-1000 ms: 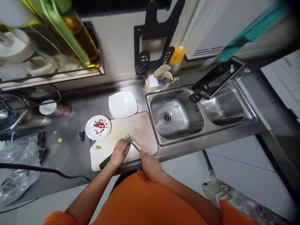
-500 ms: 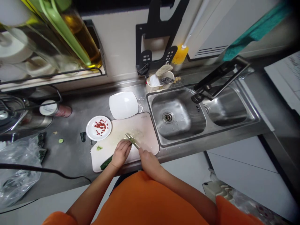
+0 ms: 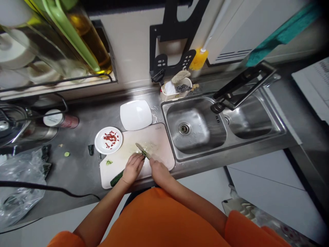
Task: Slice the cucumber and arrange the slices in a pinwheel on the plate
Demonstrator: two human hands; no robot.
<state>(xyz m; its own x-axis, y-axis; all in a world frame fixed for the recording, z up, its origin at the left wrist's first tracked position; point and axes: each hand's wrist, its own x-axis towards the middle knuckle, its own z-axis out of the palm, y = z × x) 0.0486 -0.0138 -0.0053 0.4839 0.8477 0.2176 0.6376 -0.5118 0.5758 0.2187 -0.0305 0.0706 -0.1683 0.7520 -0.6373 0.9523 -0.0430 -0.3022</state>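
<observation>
A pale cutting board (image 3: 160, 139) lies on the steel counter, just left of the sink. My left hand (image 3: 132, 168) presses down on a green cucumber (image 3: 116, 178) that lies across the board, fingers curled over it. My right hand (image 3: 158, 171) grips the handle of a knife (image 3: 141, 150), whose blade rests at the cucumber's cut end, close to my left fingertips. Pale cucumber slices lie by the blade, and one green scrap (image 3: 108, 162) sits on the board's left part.
A small round plate of red chopped pieces (image 3: 108, 140) touches the board's left corner. An empty square white plate (image 3: 135, 114) sits behind it. The double sink (image 3: 195, 128) lies to the right. A plastic bag (image 3: 17, 181), a black cable and a can (image 3: 60, 120) occupy the left.
My right hand and the knife have shifted a little left along the cucumber, toward my left hand. My left hand stays on the cucumber.
</observation>
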